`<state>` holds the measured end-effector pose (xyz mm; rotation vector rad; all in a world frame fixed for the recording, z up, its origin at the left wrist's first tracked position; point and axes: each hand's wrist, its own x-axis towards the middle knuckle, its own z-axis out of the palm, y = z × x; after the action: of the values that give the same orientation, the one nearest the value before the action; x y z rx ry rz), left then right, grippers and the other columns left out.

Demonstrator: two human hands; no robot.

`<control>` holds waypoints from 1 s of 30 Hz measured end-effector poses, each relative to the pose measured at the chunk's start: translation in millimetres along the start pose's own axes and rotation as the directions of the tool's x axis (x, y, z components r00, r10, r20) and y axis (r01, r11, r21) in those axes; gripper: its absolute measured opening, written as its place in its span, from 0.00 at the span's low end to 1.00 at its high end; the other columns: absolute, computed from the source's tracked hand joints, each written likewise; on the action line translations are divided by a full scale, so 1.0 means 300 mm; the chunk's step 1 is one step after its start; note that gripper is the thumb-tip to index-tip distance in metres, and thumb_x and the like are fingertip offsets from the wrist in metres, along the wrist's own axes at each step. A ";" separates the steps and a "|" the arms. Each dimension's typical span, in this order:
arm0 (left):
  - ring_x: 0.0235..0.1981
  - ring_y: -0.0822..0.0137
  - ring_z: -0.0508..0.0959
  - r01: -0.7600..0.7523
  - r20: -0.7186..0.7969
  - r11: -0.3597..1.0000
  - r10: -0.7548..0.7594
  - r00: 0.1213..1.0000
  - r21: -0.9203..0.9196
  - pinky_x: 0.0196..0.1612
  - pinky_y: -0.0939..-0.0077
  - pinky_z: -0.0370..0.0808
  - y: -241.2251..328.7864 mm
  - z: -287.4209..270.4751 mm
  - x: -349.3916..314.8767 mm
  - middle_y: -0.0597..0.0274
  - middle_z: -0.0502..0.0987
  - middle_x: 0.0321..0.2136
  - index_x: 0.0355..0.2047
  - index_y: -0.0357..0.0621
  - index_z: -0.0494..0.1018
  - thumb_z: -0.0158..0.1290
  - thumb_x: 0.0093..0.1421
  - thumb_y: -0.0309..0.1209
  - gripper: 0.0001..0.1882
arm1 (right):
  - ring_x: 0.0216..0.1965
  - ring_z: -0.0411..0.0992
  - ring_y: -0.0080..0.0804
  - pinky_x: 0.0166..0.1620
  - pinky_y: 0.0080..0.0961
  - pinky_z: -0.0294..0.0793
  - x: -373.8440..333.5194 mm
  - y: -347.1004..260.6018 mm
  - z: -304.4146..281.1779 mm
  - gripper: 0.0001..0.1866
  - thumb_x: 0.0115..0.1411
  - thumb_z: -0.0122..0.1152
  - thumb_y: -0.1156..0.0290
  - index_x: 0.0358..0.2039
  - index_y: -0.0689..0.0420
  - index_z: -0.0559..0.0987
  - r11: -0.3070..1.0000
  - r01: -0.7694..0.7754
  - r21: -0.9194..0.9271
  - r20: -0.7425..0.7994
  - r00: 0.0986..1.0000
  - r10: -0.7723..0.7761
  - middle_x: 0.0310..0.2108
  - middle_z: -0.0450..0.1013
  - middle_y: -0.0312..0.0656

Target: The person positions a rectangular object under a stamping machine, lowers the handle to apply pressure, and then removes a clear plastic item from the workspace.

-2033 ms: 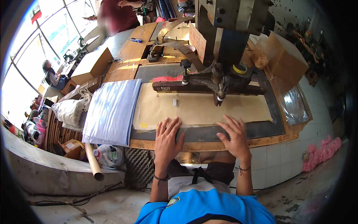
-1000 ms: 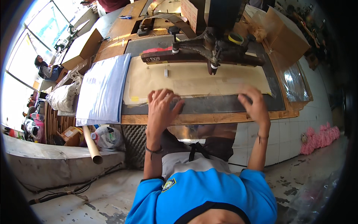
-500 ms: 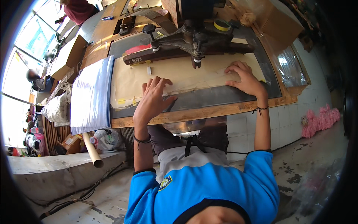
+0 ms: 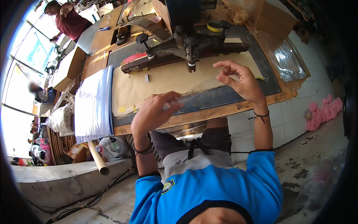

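Between my hands hangs a thin clear plastic sheet (image 4: 199, 89), hard to see except at its edges, over the front of the work board. My left hand (image 4: 154, 112) pinches its left end, thumb against fingers, near the table's front edge. At the right end, my right hand (image 4: 240, 80) has thumb and index finger curled at the sheet's corner, the other fingers bent. Beneath lies a tan paper sheet (image 4: 164, 84) taped to a dark grey board (image 4: 223, 99). Above it stands a long dark bar (image 4: 158, 62) on a black metal bracket (image 4: 175, 46) with knobs. A small whitish block (image 4: 147, 78) rests on the paper.
A stack of clear-wrapped sheets (image 4: 93, 104) overhangs the table's left front. Shiny plastic packs (image 4: 287, 61) lie at the right edge. A yellow tape roll (image 4: 214, 26) and a cardboard box (image 4: 272, 20) sit behind. A person in dark red (image 4: 71, 22) stands far left.
Both hands have lifted off the paper toward me, raising the clear sheet's edge. My left hand has closed its fingers into a pinch. The person at far left shows more fully.
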<state>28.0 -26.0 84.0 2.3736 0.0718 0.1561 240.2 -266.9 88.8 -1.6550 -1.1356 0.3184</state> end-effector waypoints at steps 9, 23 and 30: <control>0.28 0.75 0.78 0.074 0.057 0.847 -0.052 0.997 -0.527 0.33 0.76 0.76 0.123 0.023 0.048 0.63 0.80 0.26 0.39 0.29 0.79 0.54 0.73 0.29 0.12 | 0.36 0.77 0.15 0.43 0.17 0.77 -0.018 -0.137 -0.036 0.20 0.67 0.71 0.66 0.55 0.60 0.80 0.974 -0.190 0.125 0.042 0.982 0.186 0.36 0.83 0.35; 0.26 0.74 0.80 0.003 -0.099 0.871 -0.059 0.993 -0.491 0.31 0.77 0.75 0.200 0.020 0.047 0.60 0.82 0.24 0.39 0.30 0.79 0.54 0.73 0.31 0.13 | 0.25 0.65 0.08 0.32 0.13 0.67 -0.019 -0.184 -0.008 0.22 0.64 0.73 0.64 0.55 0.59 0.81 0.994 -0.082 0.077 0.053 0.996 0.078 0.33 0.85 0.32; 0.22 0.74 0.80 -0.113 -0.210 0.909 0.029 0.977 -0.402 0.28 0.77 0.75 0.247 0.016 0.084 0.59 0.82 0.22 0.40 0.31 0.80 0.57 0.71 0.33 0.13 | 0.23 0.61 0.10 0.28 0.15 0.62 -0.006 -0.240 0.016 0.24 0.60 0.77 0.64 0.55 0.56 0.82 0.998 -0.057 0.001 0.079 0.995 0.057 0.32 0.84 0.33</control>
<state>54.2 -80.4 134.2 1.9313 0.0416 0.4052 198.8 -265.9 148.0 -1.6870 -1.1473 0.4256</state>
